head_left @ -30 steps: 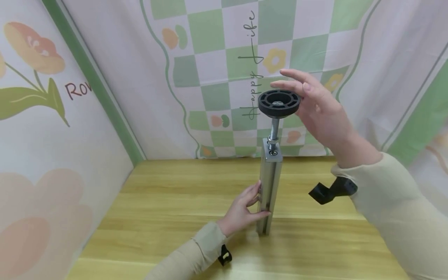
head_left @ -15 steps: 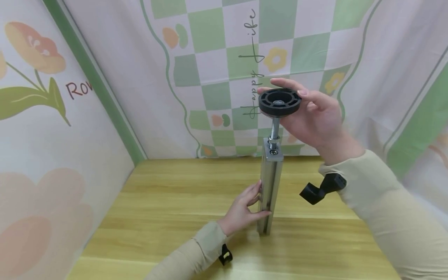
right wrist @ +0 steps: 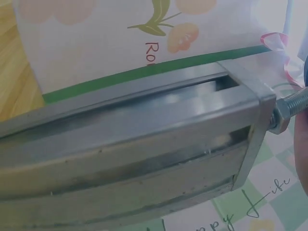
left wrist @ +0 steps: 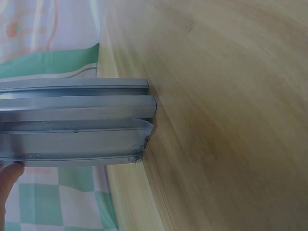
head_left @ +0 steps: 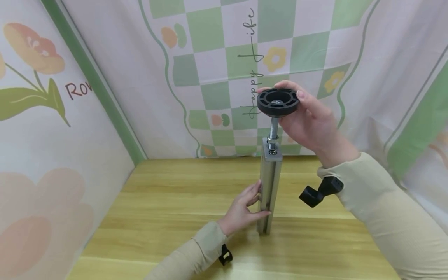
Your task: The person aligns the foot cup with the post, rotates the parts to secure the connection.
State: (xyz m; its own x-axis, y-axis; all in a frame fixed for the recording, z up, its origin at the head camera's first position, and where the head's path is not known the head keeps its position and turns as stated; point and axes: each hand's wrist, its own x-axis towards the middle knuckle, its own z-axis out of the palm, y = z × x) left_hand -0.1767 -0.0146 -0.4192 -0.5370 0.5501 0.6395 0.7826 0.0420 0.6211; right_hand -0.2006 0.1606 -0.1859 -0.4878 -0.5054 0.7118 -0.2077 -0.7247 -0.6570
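A grooved aluminium profile [head_left: 268, 190] stands upright on the wooden table. Its top carries a metal end plate [head_left: 273, 155], from which a threaded rod [head_left: 274, 127] with a hex nut [right wrist: 283, 114] rises to a round black leveling foot [head_left: 278, 103]. My left hand [head_left: 241, 208] grips the profile low down, thumb across the near side and fingers behind. In the left wrist view, the profile's lower end [left wrist: 130, 110] meets the tabletop. With thumb and fingers around its rim, my right hand [head_left: 311, 120] holds the black foot from the right; part of the fingers is hidden behind it.
The wooden tabletop [head_left: 168, 194] reaches back to a checkered curtain [head_left: 210, 70]. A white panel with printed flowers [head_left: 35, 128] borders the left side. Black camera mounts are strapped to the right wrist [head_left: 322, 190] and the left wrist [head_left: 225, 255].
My right hand has moved left and its fingers have gone from spread beside the black foot to wrapped around its rim. The left hand and the profile stay in place.
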